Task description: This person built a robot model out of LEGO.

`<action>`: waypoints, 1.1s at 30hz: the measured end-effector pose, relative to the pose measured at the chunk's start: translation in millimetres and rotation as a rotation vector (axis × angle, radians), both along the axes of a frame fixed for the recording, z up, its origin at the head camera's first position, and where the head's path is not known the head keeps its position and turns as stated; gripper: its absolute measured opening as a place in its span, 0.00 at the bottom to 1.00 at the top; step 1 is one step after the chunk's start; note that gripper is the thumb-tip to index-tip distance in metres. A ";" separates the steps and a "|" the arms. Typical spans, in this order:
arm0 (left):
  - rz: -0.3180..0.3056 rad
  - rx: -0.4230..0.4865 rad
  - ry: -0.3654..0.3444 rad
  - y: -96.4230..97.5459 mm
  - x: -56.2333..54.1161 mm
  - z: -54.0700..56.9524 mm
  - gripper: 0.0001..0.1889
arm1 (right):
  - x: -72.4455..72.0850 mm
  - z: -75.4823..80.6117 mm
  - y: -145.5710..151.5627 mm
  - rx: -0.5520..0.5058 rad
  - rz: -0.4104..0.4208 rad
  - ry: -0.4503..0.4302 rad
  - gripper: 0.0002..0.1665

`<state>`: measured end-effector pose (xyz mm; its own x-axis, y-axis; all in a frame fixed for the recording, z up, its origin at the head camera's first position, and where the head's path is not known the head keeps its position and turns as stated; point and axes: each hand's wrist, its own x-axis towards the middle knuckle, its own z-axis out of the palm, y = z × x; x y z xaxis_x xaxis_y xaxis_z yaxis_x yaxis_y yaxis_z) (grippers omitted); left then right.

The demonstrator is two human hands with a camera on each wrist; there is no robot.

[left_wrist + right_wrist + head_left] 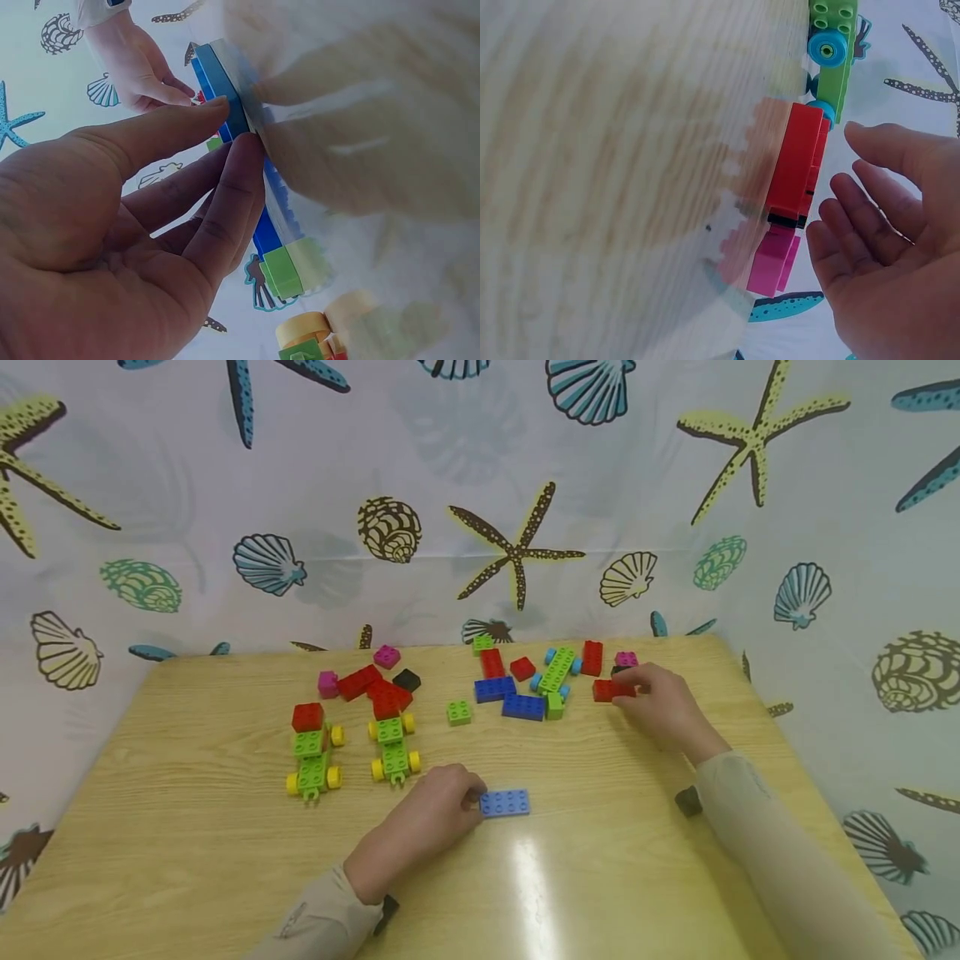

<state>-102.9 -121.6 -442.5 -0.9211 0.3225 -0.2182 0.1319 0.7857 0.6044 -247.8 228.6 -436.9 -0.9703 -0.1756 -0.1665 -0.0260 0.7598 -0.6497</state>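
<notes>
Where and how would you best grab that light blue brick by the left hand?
Probably by its left end, coming from the left and pinching across the long sides. The light blue brick lies flat, studs up, with bare table beside both long sides; the left hand is at that end.

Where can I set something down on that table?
Bare wood lies left of the leftmost yellow-wheeled car, and between the pale-blue brick and the right sleeve. It's crowded at the back, around the dark-blue bricks.
</notes>
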 end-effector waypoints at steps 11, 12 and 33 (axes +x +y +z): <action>0.000 0.016 -0.007 -2.6 -0.3 0.5 0.15 | -2.5 1.2 -7.5 0.017 0.045 -0.020 0.25; -0.001 0.016 -0.005 -2.9 -0.5 0.8 0.15 | -1.9 1.1 -7.8 0.019 0.052 -0.015 0.25; -0.002 0.006 0.008 -1.4 1.3 0.0 0.15 | -0.9 -2.5 -14.2 0.030 0.108 -0.048 0.26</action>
<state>-101.6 -123.0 -442.5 -0.9220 0.3256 -0.2094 0.1380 0.7818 0.6081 -248.8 214.4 -439.3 -0.9368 -0.2725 -0.2193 -0.0779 0.7737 -0.6288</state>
